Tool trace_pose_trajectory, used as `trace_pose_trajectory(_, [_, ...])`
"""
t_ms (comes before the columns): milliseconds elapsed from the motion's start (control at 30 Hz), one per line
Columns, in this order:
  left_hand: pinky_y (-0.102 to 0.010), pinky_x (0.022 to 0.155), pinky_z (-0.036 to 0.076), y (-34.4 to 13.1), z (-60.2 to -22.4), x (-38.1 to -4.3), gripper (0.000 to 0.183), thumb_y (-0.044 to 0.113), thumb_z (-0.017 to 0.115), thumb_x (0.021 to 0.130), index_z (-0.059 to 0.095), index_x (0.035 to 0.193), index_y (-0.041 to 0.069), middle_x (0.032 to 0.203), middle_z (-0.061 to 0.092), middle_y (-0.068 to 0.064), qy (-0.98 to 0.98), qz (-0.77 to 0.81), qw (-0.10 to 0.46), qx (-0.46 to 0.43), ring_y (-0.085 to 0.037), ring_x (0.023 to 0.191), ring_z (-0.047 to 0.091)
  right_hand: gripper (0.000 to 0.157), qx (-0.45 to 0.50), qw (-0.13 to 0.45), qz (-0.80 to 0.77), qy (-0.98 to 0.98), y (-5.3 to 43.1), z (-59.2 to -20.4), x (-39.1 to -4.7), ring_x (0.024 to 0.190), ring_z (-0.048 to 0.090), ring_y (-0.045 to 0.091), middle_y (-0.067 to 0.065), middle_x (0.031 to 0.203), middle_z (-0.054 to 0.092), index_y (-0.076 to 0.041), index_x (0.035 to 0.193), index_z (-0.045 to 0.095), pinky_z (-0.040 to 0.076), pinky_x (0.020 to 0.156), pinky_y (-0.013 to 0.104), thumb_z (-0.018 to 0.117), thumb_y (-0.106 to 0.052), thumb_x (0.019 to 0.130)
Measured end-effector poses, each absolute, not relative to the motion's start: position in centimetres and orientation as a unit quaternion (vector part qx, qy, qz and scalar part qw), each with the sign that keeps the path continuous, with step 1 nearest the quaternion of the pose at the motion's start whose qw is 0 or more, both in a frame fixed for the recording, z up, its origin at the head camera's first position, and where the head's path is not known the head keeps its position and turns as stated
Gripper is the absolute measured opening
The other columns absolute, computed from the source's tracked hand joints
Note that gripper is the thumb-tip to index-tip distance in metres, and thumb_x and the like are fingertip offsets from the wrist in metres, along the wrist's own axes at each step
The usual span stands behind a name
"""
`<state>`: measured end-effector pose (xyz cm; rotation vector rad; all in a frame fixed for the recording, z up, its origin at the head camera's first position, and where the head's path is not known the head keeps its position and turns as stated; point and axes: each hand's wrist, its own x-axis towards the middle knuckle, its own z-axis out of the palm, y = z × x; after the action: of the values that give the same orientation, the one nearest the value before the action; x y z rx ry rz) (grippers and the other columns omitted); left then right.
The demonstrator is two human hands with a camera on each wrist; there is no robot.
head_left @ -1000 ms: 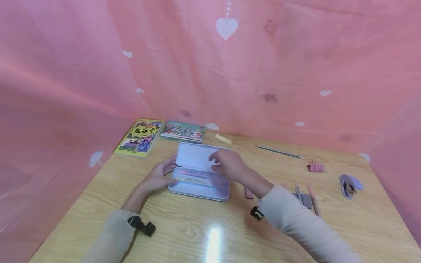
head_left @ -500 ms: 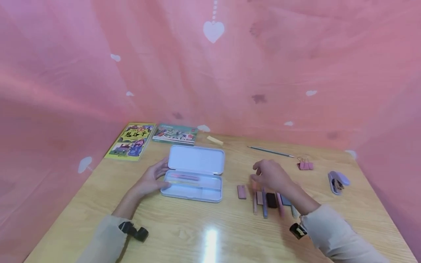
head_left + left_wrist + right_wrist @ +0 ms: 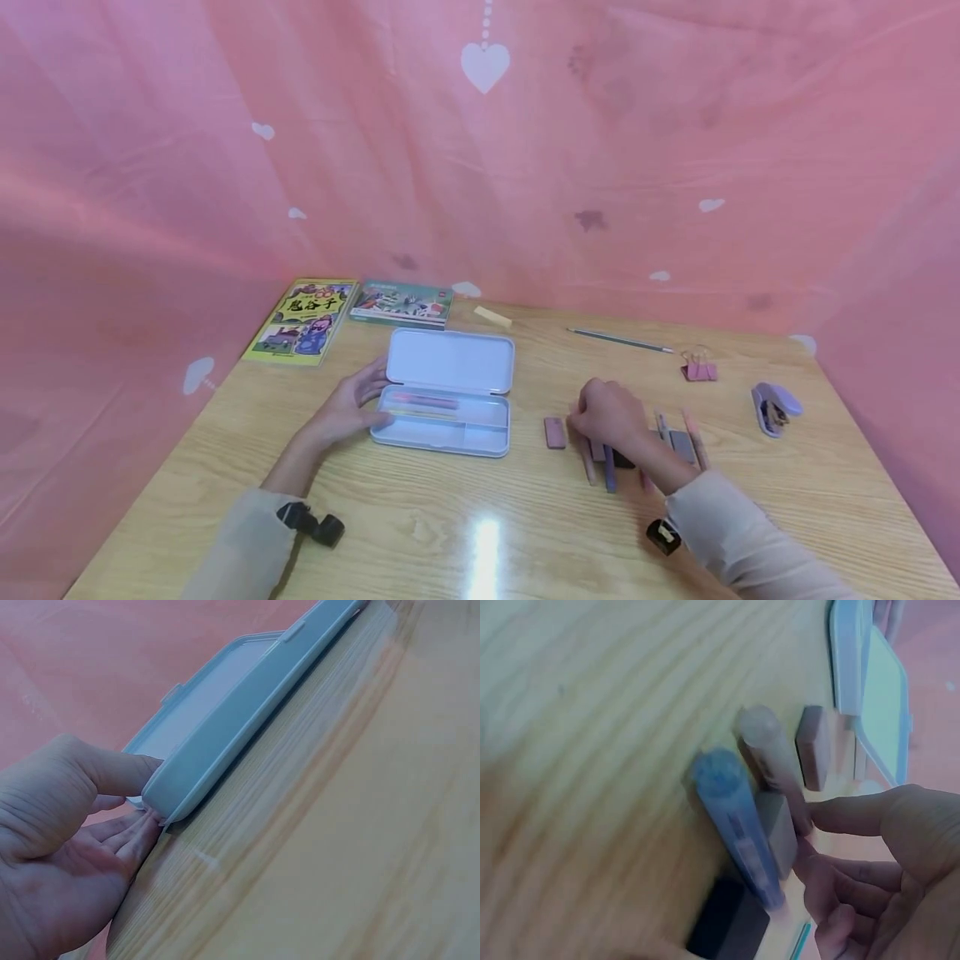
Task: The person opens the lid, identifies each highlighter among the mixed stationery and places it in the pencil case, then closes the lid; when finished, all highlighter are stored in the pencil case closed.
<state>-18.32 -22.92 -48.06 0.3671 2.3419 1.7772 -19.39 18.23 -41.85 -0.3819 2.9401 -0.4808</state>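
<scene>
A pale blue pencil case [image 3: 423, 434] lies with its lid up, a pink pen [image 3: 425, 402] and a yellow one inside. My left hand [image 3: 341, 412] grips the case's left end; in the left wrist view the thumb [image 3: 124, 772] is over the rim and the fingers are against the outside. My right hand [image 3: 611, 414] pinches the far end of a pale pink pen [image 3: 769, 742] between thumb and forefinger. Beside it lie a blue pen [image 3: 735, 817], a small greyish block [image 3: 780, 832] and a black block [image 3: 731, 922]. A mauve eraser [image 3: 554, 433] sits left of them.
More pens and a grey block [image 3: 682, 447] are partly behind my right forearm. Farther back lie a pencil [image 3: 620, 340], a pink binder clip [image 3: 701, 371] and a purple stapler [image 3: 776, 408]. Books [image 3: 303, 325] and a cream strip [image 3: 492, 317] are near the pink curtain [image 3: 480, 167].
My right hand has moved from over the pencil case rightward to the row of pens, then down onto the pale pink pen. The left hand has stayed on the case.
</scene>
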Motion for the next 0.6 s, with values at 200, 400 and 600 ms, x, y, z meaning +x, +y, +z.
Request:
trace_pose_trajectory(200, [-0.040,0.114,0.031,-22.9,-47.7,-18.1,0.095,0.000,0.073,0.075,0.020,0.151,0.022,0.141,0.045,-0.011,0.796,0.588,0.083,0.116,-0.027,0.132,0.041,0.020,-0.139,0.061,-0.201,0.968,18.2,-40.3,-19.6,0.041,0.044,0.008,-0.003,0.051,0.055,-0.003,0.077,0.070,0.035,0.036,0.021,0.065,-0.021,0.084])
trace_pose_trajectory(400, [-0.039,0.113,0.032,-22.9,-47.6,-17.8,0.096,0.000,0.074,0.074,0.021,0.150,0.022,0.140,0.046,-0.011,0.797,0.588,0.080,0.116,-0.027,0.131,0.042,0.024,-0.182,0.053,-0.231,0.954,18.3,-37.8,-20.1,0.055,0.058,0.011,0.009,0.076,0.068,0.003,0.098,0.068,0.050,0.048,0.026,0.062,-0.017,0.088])
trace_pose_trajectory(600, [-0.041,0.114,0.030,-22.7,-47.5,-17.8,0.095,0.000,0.073,0.075,0.019,0.151,0.020,0.142,0.044,-0.013,0.797,0.587,0.088,0.107,-0.029,0.132,0.041,0.024,-0.199,0.062,-0.229,0.951,16.6,-37.1,-21.0,0.058,0.061,0.010,0.007,0.074,0.069,0.003,0.100,0.067,0.053,0.052,0.025,0.062,-0.017,0.088])
